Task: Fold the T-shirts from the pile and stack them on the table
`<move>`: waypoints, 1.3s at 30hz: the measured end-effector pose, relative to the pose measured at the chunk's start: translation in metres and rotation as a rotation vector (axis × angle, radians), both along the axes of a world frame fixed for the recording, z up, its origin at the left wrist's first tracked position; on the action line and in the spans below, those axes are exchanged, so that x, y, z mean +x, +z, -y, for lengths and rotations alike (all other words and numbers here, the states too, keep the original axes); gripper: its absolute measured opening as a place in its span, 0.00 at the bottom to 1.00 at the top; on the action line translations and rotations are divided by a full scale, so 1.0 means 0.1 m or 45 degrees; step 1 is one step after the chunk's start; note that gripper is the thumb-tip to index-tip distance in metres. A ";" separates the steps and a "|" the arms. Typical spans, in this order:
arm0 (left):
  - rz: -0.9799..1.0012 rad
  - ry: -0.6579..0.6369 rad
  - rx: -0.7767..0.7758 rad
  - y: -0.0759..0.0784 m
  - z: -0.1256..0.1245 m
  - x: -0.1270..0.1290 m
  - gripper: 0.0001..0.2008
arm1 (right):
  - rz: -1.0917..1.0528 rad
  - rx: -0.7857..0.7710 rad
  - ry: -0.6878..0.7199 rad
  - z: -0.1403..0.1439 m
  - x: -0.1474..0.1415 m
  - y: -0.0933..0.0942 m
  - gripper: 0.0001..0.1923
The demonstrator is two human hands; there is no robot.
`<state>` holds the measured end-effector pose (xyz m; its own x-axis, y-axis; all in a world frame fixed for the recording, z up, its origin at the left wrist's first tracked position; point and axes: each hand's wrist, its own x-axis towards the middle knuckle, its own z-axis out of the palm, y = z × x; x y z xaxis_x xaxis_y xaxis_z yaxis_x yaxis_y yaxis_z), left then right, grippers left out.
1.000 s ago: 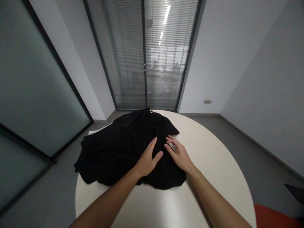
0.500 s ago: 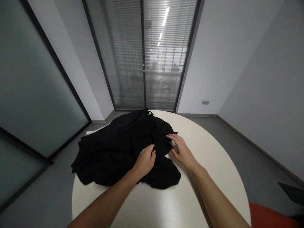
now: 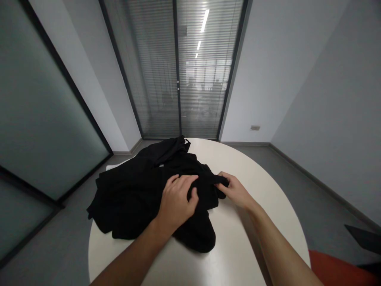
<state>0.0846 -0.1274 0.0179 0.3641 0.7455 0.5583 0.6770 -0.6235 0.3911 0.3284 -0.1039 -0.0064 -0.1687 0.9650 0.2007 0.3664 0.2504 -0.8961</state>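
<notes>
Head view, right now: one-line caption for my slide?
Both hands grip a crumpled black garment on a round white table: left hand bunching cloth, right hand pinching its edge.

Left hand (image 3: 176,200) palm down, fingers curled, pointing toward 1 o'clock. Right hand (image 3: 235,190) at its 3 o'clock, fingers pinched shut, pointing 10 o'clock.

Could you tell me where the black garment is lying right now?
The black garment lies bunched on the left half of the round white table, its right edge gripped by the left hand and right hand.
</notes>
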 end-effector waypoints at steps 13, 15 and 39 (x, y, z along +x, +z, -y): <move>0.043 -0.025 -0.477 -0.31 -0.31 -0.18 0.21 | -0.128 0.004 0.064 -0.08 0.17 -0.22 0.31; 0.361 -0.057 -0.574 -0.29 -0.44 -0.28 0.13 | -0.089 -0.026 0.089 -0.11 0.18 -0.28 0.26; -0.185 -0.136 -0.268 -0.30 -0.29 -0.18 0.48 | -0.101 -0.036 0.409 0.12 -0.18 0.04 0.35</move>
